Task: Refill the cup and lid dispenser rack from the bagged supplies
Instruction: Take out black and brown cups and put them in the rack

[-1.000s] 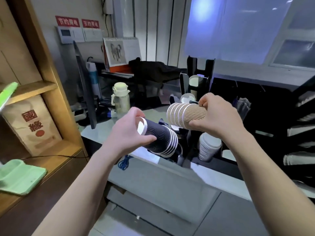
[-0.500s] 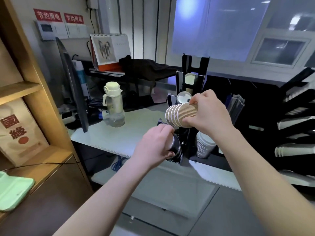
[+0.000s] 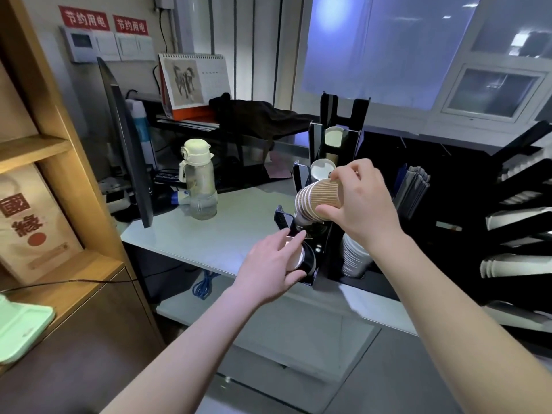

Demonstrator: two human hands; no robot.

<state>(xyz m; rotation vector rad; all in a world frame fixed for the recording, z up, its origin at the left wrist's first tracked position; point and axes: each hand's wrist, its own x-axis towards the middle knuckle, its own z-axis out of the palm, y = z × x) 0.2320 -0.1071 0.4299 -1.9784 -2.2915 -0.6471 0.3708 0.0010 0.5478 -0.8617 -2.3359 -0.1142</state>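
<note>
A black dispenser rack [image 3: 344, 115] stands on the white counter [image 3: 227, 231], with white cups [image 3: 321, 171] in its upper slots. My right hand [image 3: 366, 206] grips a short stack of brown ribbed paper cups [image 3: 318, 201], held sideways in front of the rack's middle slot. My left hand [image 3: 273, 264] rests with nearly straight fingers on the end of a black cup stack [image 3: 307, 261] that lies in the lowest slot. A stack of white lids [image 3: 355, 259] sits at the rack's foot. No bags are in view.
A clear water bottle [image 3: 198, 180] and a dark monitor [image 3: 128, 144] stand on the counter to the left. Angled black racks with white paper goods [image 3: 513, 264] fill the right. A wooden shelf [image 3: 53, 180] with a paper bag [image 3: 28, 222] is at far left.
My left hand pushed the black cup stack down into the lowest slot and its fingers have loosened. My right hand tilted the brown cups and lowered them a little toward the rack.
</note>
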